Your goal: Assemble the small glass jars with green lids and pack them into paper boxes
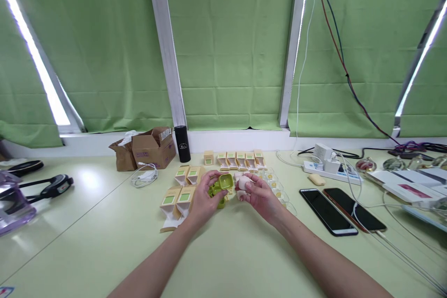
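Head view showed the bare near tabletop (223,251), then the left hand (206,195) curled round an open green case (226,180), the right hand (261,195) pinching a white item (243,182) just beside it. Handling both seemed the step; the next move likely called for steady grips. Beyond sat boxes (231,160).

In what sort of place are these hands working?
Probably an office or workroom, judging by the green window blinds, the power strip and the row of small cartons.
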The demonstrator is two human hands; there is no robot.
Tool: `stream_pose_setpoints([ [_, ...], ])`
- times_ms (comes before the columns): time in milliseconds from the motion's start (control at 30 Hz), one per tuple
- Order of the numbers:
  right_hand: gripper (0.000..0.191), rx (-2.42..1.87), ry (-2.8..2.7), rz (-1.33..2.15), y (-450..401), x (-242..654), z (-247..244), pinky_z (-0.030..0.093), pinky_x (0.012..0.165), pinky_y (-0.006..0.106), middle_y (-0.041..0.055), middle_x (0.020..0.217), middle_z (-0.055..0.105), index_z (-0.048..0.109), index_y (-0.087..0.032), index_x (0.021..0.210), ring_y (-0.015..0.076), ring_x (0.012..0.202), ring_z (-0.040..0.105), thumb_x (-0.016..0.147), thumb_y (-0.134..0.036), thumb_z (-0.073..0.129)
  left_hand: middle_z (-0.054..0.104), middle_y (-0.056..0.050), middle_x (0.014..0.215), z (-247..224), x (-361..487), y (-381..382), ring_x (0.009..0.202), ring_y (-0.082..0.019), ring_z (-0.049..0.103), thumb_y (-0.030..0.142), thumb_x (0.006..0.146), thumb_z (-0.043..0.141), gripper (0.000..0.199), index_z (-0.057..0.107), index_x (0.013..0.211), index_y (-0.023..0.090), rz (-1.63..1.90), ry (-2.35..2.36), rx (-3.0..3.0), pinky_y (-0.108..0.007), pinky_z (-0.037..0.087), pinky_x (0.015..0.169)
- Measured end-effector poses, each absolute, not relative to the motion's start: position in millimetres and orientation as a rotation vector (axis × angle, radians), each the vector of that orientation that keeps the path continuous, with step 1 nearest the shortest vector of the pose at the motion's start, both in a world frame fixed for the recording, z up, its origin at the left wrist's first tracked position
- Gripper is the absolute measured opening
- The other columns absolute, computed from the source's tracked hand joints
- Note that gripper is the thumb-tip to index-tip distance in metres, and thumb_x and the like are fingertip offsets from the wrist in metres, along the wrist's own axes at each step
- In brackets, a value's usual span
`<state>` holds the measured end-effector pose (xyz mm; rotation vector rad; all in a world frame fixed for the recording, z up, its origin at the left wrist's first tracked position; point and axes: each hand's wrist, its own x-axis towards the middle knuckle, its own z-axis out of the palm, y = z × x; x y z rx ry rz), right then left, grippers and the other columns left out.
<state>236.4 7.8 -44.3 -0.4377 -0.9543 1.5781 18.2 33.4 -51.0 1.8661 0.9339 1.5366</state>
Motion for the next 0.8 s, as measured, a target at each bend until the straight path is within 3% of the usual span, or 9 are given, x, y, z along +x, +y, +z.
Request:
stream_pose_setpoints([
  [433, 0.047, -0.472, -1.019, 1.438, 4, 230, -39, 0.055, 0.069, 0.03, 0.0003, 0.091, 0.067, 0.073, -0.025, 0.102, 0.0167, 0.078, 0.065, 0.066, -0.036, 0.1, 0.066, -0.012, 0.137, -47, 19, 30, 0.129, -0.029, 0.068, 0.023, 0.084, 0.079, 0.045, 0.061, 0.125, 0.024, 1.526, 0.882, 1.907, -0.048, 0.053, 0.114],
  [633, 0.045, -0.59, -1.005, 1.355, 9, 230, -41, 0.042, 0.054, 0.025, -0.0004, 0.085, 0.068, 0.075, -0.022, 0.093, 0.0104, 0.061, 0.049, 0.058, -0.032, 0.1, 0.069, -0.009, 0.129, -49, 18, 30, 0.123, -0.027, 0.068, 0.022, 0.083, 0.08, 0.043, 0.066, 0.124, 0.025, 1.54, 0.948, 1.932, -0.048, 0.053, 0.112],
  [800, 0.049, -0.725, -0.991, 1.335, 14, 231, -43, 0.039, 0.054, 0.025, 0.0045, 0.091, 0.074, 0.08, -0.018, 0.095, 0.0124, 0.064, 0.052, 0.055, -0.034, 0.101, 0.068, -0.008, 0.128, -51, 17, 33, 0.12, -0.026, 0.067, 0.024, 0.085, 0.079, 0.042, 0.068, 0.125, 0.026, 1.514, 1.029, 1.951, -0.047, 0.053, 0.11],
])
